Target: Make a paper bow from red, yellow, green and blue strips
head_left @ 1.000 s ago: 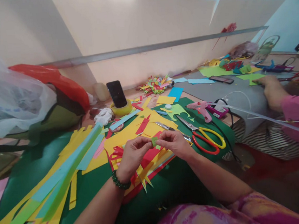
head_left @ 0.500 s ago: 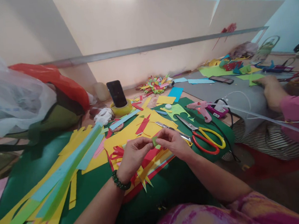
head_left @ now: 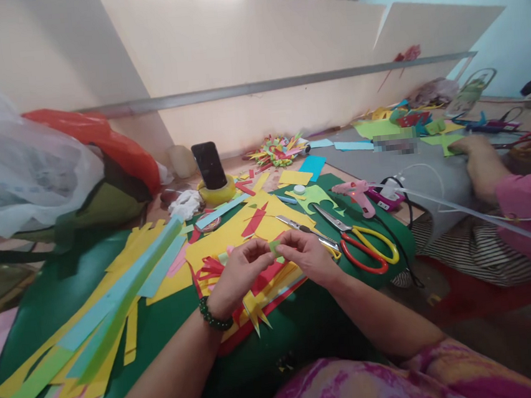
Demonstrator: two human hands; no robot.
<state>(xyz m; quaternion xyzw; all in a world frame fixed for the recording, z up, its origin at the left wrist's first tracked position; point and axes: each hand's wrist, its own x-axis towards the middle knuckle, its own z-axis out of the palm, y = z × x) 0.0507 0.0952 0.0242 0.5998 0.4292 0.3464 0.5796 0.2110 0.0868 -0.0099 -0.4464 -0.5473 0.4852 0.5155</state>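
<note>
A small piece of green paper (head_left: 274,247) is pinched between my two hands, above the cut paper. My left hand (head_left: 244,270), with a dark beaded bracelet at the wrist, grips its left side between thumb and finger. From the other side, my right hand (head_left: 309,257) holds it the same way. Beneath them lie yellow paper (head_left: 222,237), red paper strips (head_left: 210,269) and a yellow pointed paper shape (head_left: 256,309). Beside my right hand rest a utility knife (head_left: 291,223) and scissors with red and yellow handles (head_left: 364,249).
Long paper strips (head_left: 112,314) cover the left of the green surface (head_left: 167,352). A pink glue gun (head_left: 356,195) with its cord lies at right. A phone (head_left: 209,165) leans on a yellow tape roll (head_left: 218,192). A co-worker's hand (head_left: 464,145) is at far right.
Both hands stay almost in place, with the fingers shifting slightly around the green paper. The whole view has moved a little.
</note>
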